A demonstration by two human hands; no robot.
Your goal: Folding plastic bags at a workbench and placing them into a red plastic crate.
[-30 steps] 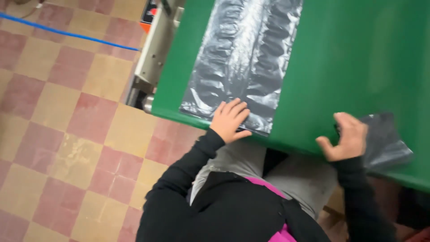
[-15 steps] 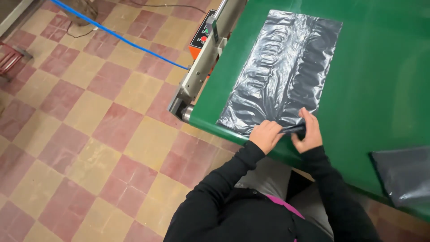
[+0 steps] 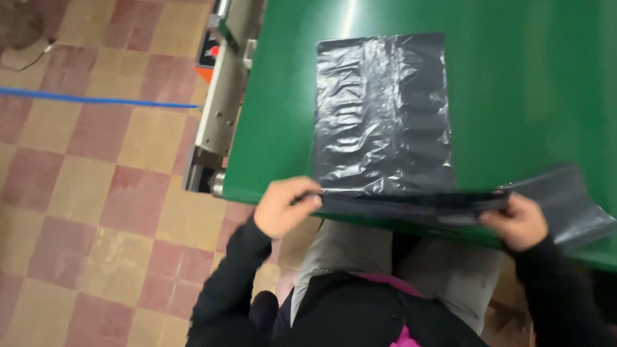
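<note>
Green and glossy, the surface [image 3: 527,83] fills the upper right of the head view, its near edge running just above the person's lap. Nearest the camera are the dark sleeves and grey trousers, with a strip of pink at the waist. Just beyond them the left hand [image 3: 283,207] has its fingers curled shut on one end of a dark plastic bag's folded edge [image 3: 411,204], and the right hand [image 3: 517,222] pinches the other end shut between thumb and fingers, so the edge is stretched taut between the two hands along the near rim of the surface. Another dark bag [image 3: 578,205] lies partly under the right hand, hanging toward the edge. Farther on, the black plastic bag [image 3: 382,112] lies flat and wrinkled on the green. Left of it stands a grey metal machine frame [image 3: 222,103] with an orange part, and beyond that a checkered floor [image 3: 83,193] crossed by a blue line [image 3: 96,99].
</note>
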